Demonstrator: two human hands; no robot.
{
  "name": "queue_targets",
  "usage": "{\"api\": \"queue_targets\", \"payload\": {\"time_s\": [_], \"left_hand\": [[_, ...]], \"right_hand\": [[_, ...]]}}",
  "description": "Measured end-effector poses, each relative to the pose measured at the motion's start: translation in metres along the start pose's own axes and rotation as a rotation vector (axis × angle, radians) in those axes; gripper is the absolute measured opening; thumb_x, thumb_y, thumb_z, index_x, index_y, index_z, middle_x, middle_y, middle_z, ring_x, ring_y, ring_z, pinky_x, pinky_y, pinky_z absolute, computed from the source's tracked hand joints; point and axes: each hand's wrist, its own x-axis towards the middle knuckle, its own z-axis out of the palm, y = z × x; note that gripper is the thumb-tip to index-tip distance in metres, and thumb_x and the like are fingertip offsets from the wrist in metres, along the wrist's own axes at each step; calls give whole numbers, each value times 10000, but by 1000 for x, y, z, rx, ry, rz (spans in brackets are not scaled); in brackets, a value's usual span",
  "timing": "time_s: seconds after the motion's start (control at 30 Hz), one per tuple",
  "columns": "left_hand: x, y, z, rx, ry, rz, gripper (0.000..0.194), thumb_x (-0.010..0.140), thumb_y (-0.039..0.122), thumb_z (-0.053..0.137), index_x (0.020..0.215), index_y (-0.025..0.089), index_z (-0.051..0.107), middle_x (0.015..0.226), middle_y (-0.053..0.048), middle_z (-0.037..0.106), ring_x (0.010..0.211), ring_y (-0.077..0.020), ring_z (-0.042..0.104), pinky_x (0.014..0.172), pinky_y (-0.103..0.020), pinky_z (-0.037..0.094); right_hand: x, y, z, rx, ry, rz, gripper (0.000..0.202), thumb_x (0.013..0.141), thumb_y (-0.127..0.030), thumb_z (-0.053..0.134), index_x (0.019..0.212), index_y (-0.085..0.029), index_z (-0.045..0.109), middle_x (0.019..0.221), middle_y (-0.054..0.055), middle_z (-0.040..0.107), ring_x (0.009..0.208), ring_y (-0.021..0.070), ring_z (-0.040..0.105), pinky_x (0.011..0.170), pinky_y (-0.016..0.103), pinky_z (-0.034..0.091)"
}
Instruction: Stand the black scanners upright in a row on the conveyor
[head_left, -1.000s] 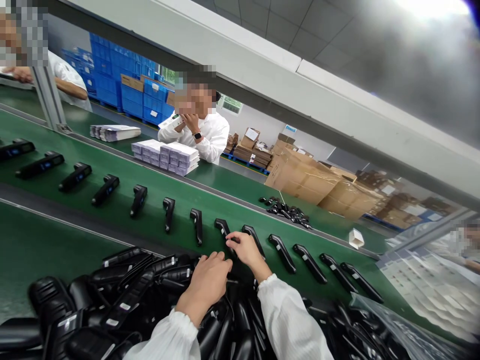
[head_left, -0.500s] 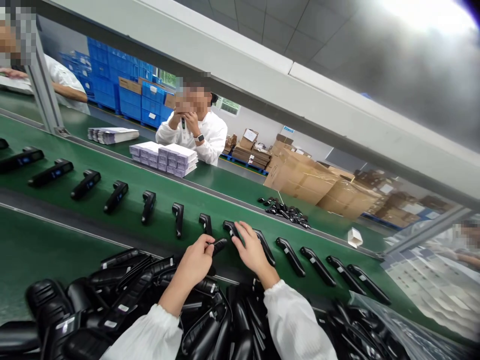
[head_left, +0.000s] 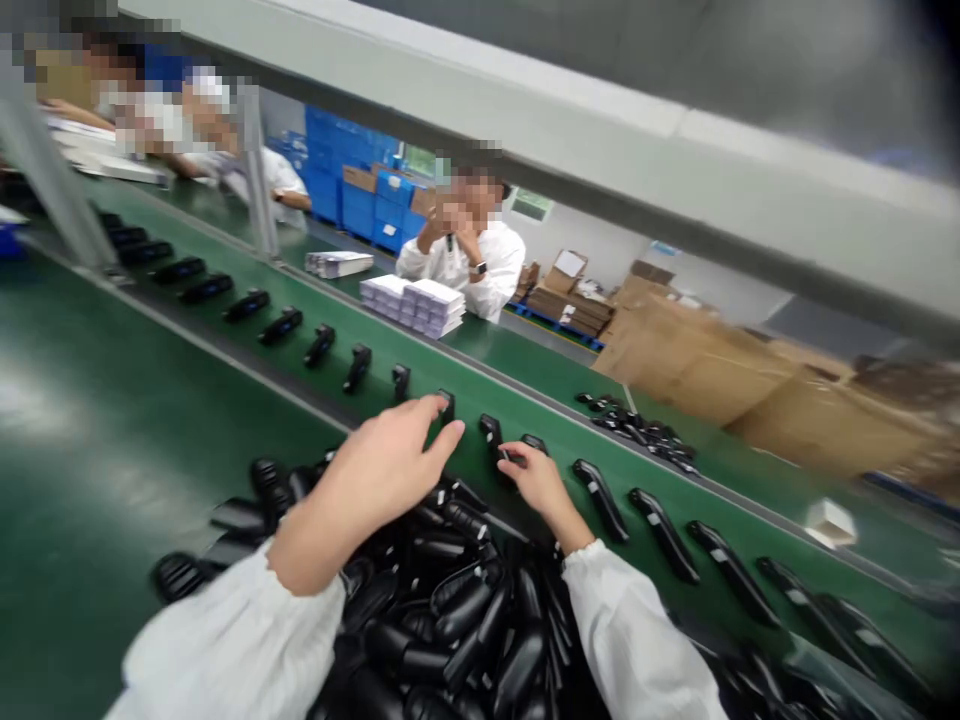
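Observation:
A heap of black handheld devices (head_left: 465, 600) lies on the green table in front of me. Beyond it, a row of the same devices (head_left: 664, 535) rides on the green conveyor belt (head_left: 555, 425). My left hand (head_left: 382, 465) reaches over the heap, with finger and thumb tips pinching one black device (head_left: 448, 405) that stands in the row. My right hand (head_left: 536, 480) lies at the belt's near edge, its fingers curled on another black device (head_left: 513, 456) with a pale label.
A person in white (head_left: 469, 265) sits across the belt, hands near the face. Stacked white boxes (head_left: 416, 305) stand on the far table. A small heap of black parts (head_left: 637, 430) and a small white box (head_left: 829, 520) lie there. Cardboard cartons (head_left: 675, 360) stand behind. More people work at far left.
My left hand lifted a device from the heap and carried it forward into the row on the belt. My right hand slid slightly right along the belt. The view swung left.

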Motion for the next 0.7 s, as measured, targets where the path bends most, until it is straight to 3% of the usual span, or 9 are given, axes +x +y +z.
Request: {"api": "queue_targets", "payload": {"time_s": [0.1,0.2,0.33,0.43,0.53,0.63,0.7], "left_hand": [[-35,-39,-40,242,71,-62,490,922,571,375,1272,275,546,1297,-22,624,1119,-286,610,863,-383,481],[-93,-95,-46,365,93,-169,519,909,619,373,1262,271,525,1300,-38,593,1107,-285,603,863,-388,485],[-171,-153,-6,358,125,-280,536,882,627,421,1201,206,506,1328,-119,511,1191,-298,529,962,-416,451],[-204,-166,35,403,128,-283,555,862,608,461,1236,200,506,1355,-140,487,1259,-335,461,972,-468,431],[-216,-170,63,472,163,-224,472,897,542,439,1258,250,526,1333,-115,533,1245,-347,477,995,-544,379],[-216,-186,74,447,229,-156,401,940,465,381,1219,242,563,1279,-121,571,1181,-327,535,945,-518,427],[-212,-203,75,365,247,-125,373,960,430,348,1145,215,589,1229,-125,590,1137,-293,578,929,-462,470]], "right_hand": [[2,10,12,-306,-61,80,369,875,-235,572,1240,-199,608,1007,88,713,927,231,669,871,342,478],[2,16,23,-526,-57,110,453,933,-213,476,1371,-98,451,1092,181,685,979,285,669,849,368,477],[7,19,25,-694,-43,122,316,970,-238,409,1150,-35,570,1054,219,673,992,325,664,835,388,484],[11,15,17,-732,-66,155,357,990,-315,382,1115,-58,596,1025,205,676,985,347,660,817,425,496],[4,2,8,-751,26,93,426,993,-381,389,1208,-66,579,1133,214,638,1058,354,622,846,434,497],[-17,-25,6,-632,136,-109,408,995,-333,404,1296,-96,546,1260,184,595,1158,297,572,964,390,459],[-38,-50,9,-449,56,-313,357,997,-310,408,1258,-145,586,1261,125,614,1171,237,567,1017,336,432]]}}
